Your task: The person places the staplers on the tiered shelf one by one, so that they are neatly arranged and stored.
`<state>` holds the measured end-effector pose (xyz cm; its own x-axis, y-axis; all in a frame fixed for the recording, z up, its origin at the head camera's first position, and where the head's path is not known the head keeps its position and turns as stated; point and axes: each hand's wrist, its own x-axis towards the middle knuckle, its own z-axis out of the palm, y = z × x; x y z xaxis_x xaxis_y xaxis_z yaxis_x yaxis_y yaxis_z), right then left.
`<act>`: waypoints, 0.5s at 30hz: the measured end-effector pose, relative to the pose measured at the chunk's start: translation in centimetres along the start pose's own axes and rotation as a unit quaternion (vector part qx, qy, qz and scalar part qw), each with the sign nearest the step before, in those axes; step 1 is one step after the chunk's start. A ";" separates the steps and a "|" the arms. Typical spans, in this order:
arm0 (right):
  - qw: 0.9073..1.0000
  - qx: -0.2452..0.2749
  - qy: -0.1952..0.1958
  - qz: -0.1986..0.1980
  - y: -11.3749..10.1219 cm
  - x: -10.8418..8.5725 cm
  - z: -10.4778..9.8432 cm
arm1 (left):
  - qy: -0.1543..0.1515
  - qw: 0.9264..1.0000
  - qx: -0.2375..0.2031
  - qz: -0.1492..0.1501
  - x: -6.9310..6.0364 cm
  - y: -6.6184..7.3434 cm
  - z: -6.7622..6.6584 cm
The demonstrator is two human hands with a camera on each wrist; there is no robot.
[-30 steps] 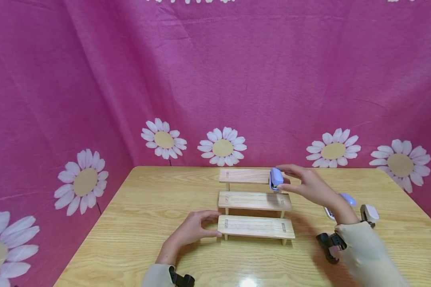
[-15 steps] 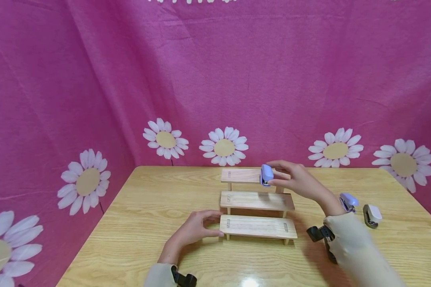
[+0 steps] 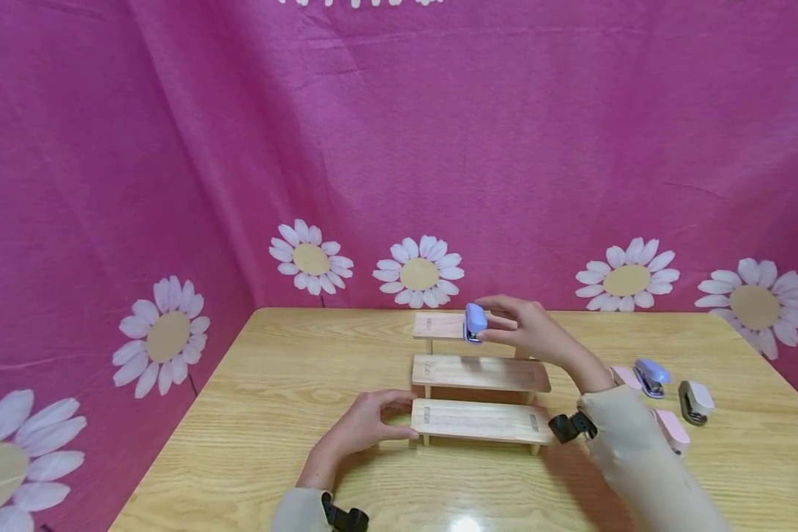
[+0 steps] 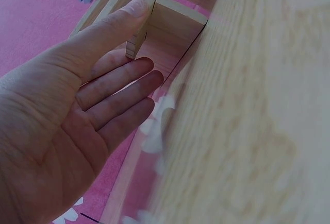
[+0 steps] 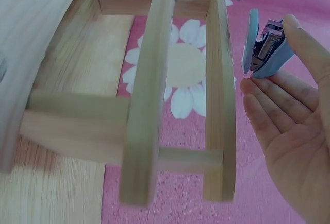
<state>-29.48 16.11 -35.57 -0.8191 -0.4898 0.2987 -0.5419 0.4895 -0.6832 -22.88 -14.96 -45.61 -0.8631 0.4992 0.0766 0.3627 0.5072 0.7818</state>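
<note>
A small lavender-blue stapler (image 3: 476,318) is pinched between the thumb and fingers of my right hand (image 3: 539,332). It hovers at the top step of a three-tier wooden shelf (image 3: 482,420), hiding part of that board; the right wrist view shows the stapler (image 5: 276,62) apart from the wood, its metal magazine visible. My left hand (image 3: 366,425) grips the left end of the lowest step, thumb at the front edge and index finger behind. In the left wrist view, the other fingers (image 4: 124,98) extend past the board end.
To the right on the wooden table (image 3: 292,347) lie another blue stapler (image 3: 653,373), a white stapler (image 3: 700,399), a pink stapler (image 3: 673,430) and a pink item (image 3: 626,377) partly behind my right sleeve. A magenta curtain (image 3: 505,148) with daisies hangs behind the table.
My right hand has carried the stapler leftward along the top step and slightly up. The pink things have come out from behind my right arm. My left hand keeps its hold.
</note>
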 end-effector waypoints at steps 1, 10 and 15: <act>1.000 0.000 -0.001 -0.001 -0.1 0.1 0.1 | 0.000 1.000 0.000 0.000 0.0 0.0 0.0; 1.000 0.009 -0.017 0.012 -0.7 1.5 0.9 | 0.000 1.000 -0.005 -0.005 0.1 0.0 0.1; 0.999 0.022 -0.024 0.015 -0.7 2.1 1.5 | 0.001 1.000 -0.005 -0.003 0.1 -0.1 0.1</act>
<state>-30.54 13.60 -35.46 -0.8246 -0.5096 0.2456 -0.5072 0.4738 -0.7198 -22.95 -14.92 -45.73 -0.8660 0.4947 0.0722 0.3533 0.5032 0.7886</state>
